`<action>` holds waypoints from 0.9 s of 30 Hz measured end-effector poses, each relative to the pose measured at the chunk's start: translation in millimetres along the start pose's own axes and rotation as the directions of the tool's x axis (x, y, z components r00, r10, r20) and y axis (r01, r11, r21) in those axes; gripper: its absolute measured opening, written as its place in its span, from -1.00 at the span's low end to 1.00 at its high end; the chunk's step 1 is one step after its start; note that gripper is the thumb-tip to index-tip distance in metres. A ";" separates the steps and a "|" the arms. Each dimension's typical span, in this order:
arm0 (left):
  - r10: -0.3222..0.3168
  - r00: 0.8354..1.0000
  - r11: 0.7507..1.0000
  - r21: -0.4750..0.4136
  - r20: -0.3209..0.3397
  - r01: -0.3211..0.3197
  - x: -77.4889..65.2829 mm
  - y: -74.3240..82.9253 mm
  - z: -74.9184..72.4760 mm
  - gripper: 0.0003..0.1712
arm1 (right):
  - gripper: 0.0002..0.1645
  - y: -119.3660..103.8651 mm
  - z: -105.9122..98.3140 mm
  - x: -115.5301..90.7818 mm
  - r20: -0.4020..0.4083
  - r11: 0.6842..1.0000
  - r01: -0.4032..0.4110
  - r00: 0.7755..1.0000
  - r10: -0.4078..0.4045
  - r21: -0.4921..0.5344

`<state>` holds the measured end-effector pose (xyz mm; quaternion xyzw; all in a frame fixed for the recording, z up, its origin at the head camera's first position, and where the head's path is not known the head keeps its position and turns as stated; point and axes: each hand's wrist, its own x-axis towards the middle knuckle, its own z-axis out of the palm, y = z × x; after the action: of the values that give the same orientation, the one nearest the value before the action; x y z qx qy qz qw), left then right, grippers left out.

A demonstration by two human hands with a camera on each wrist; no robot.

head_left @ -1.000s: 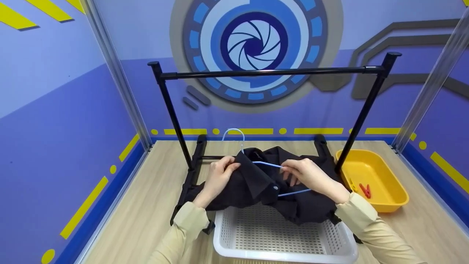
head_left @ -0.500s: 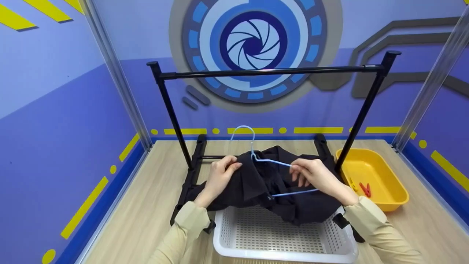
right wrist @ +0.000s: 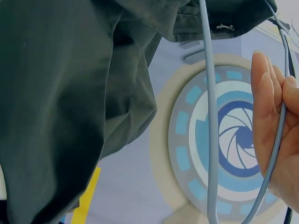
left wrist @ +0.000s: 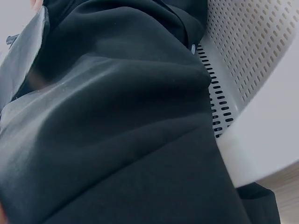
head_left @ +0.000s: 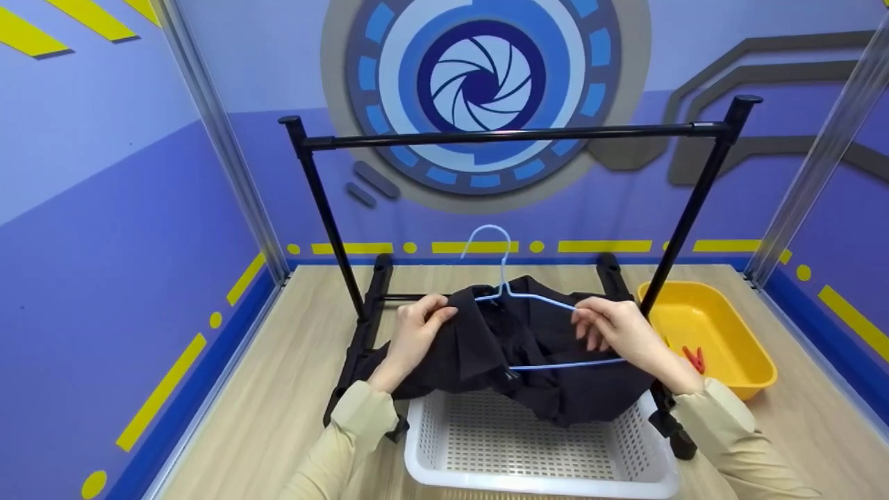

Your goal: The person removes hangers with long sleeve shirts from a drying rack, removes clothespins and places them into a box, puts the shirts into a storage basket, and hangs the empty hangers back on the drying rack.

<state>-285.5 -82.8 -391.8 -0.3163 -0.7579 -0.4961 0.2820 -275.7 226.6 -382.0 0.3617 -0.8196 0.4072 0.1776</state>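
A black collared shirt (head_left: 479,344) is spread over the back part of a white perforated basket (head_left: 528,479). My left hand (head_left: 414,333) pinches the shirt near its collar. A light blue wire hanger (head_left: 542,297) has its left part inside the shirt's neck opening, its hook standing up. My right hand (head_left: 618,333) pinches the hanger's upper right arm between thumb and fingers. In the right wrist view, that hand (right wrist: 275,121) grips the hanger (right wrist: 210,116) beside the hanging cloth. Dark cloth (left wrist: 117,102) fills most of the left wrist view. The hanger's left end is hidden in the shirt.
A black clothes rack (head_left: 514,135) stands over and behind the shirt, its crossbar above the hands. At right, partly behind the right forearm, sits a yellow tray (head_left: 746,354) holding a red clothespin (head_left: 694,359). Blue panels enclose the wooden table (head_left: 278,389).
My right hand and the hanger have moved right, bringing the hook and its neck out in front of the collar. The left hand keeps its place on the shirt.
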 end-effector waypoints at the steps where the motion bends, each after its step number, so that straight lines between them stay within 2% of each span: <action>1: -0.001 1.000 1.000 0.000 -0.003 0.001 0.0 -0.1 -0.1 -0.94 | -0.81 3.0 -1.2 -1.2 -0.003 1.000 0.001 1.000 -0.001 -0.001; 6: -0.017 1.000 1.000 -0.005 -0.021 0.017 -0.9 -1.7 -1.0 -0.94 | -0.80 25.8 -7.3 -10.0 -0.010 1.000 0.006 1.000 -0.006 -0.011; 9: -0.030 0.999 1.000 -0.012 -0.024 0.029 -1.9 -3.1 -2.0 -0.94 | -0.82 31.9 -11.9 -14.9 -0.018 1.000 -0.001 1.000 0.000 -0.020; 14: -0.040 0.999 0.999 -0.011 -0.034 0.040 -3.2 -4.4 -3.7 -0.94 | -0.82 33.5 -20.6 -21.9 -0.028 0.999 -0.024 0.999 0.024 -0.023; 20: -0.054 0.998 0.998 -0.013 -0.043 0.054 -3.1 -5.5 -3.4 -0.94 | -0.75 22.7 -27.1 -24.6 -0.040 1.000 0.010 0.999 -0.010 -0.014; 27: -0.053 0.996 0.999 -0.004 -0.065 0.053 -7.4 -40.5 5.0 -0.90 | -0.74 -2.6 -33.7 -21.9 -0.027 1.000 -0.010 1.000 0.009 -0.019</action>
<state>-312.0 -92.1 -422.2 -0.2800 -0.7559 -0.5143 0.2929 -259.1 262.3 -373.0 0.3505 -0.8228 0.4049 0.1902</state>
